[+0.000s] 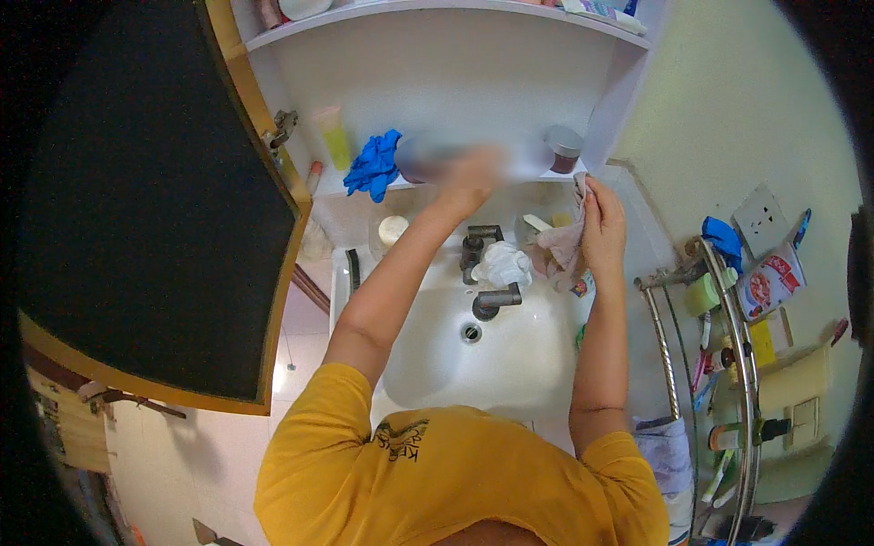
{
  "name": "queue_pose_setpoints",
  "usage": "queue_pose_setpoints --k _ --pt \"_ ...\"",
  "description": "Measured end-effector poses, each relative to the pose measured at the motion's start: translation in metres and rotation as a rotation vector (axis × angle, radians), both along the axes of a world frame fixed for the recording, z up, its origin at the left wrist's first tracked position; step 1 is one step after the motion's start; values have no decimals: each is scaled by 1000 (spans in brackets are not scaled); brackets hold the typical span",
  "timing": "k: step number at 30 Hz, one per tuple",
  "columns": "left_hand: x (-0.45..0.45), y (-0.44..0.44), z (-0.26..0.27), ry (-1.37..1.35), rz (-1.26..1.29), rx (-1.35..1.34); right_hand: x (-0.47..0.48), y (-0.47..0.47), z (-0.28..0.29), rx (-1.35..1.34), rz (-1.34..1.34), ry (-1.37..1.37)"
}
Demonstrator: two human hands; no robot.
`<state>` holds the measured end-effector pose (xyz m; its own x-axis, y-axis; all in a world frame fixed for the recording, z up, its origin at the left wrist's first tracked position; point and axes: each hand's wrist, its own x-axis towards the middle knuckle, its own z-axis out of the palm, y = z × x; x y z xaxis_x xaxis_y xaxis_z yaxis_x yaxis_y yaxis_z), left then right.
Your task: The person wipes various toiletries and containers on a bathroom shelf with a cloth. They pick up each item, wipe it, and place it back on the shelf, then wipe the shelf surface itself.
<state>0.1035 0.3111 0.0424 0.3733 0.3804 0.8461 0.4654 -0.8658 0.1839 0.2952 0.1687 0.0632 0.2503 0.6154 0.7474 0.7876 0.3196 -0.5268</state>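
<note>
My left hand [474,174] reaches over the sink to the lower cabinet shelf [331,184]. A blurred patch covers its fingers and whatever lies around them, so I cannot make out what it touches. My right hand [604,228] grips a greyish-pink cloth [563,249], which hangs down over the sink's back right corner. Left of the blur lies a crumpled blue glove [375,166]. A small jar [565,149] with a grey lid and dark contents stands at the shelf's right end.
The cabinet door [150,205] hangs open at left. In the white sink [478,382], a crumpled white item [504,265] rests by the dark faucet [486,304]. A metal rack [734,327] with bottles and brushes lines the right wall. A yellow-green tube [334,140] stands on the shelf.
</note>
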Motion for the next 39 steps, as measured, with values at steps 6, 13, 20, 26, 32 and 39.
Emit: queue_pose_setpoints --k 6,13,20,26,32,39 --pt "-13 -5 27 -863 -380 -528 1 -15 -3 2 -36 10" --pt "9 -10 38 -1095 -689 -763 3 -24 -11 -12 8 84" --pt "110 28 39 -1369 -792 -973 7 -34 -21 -27 -19 59" --pt "137 45 28 -1312 -479 -1080 15 -45 -24 -20 -21 141" --pt "147 64 11 -1529 -271 -1362 16 -47 -30 -41 22 248" --pt "140 60 12 -1571 -338 -1470 22 -38 -30 -98 27 205"
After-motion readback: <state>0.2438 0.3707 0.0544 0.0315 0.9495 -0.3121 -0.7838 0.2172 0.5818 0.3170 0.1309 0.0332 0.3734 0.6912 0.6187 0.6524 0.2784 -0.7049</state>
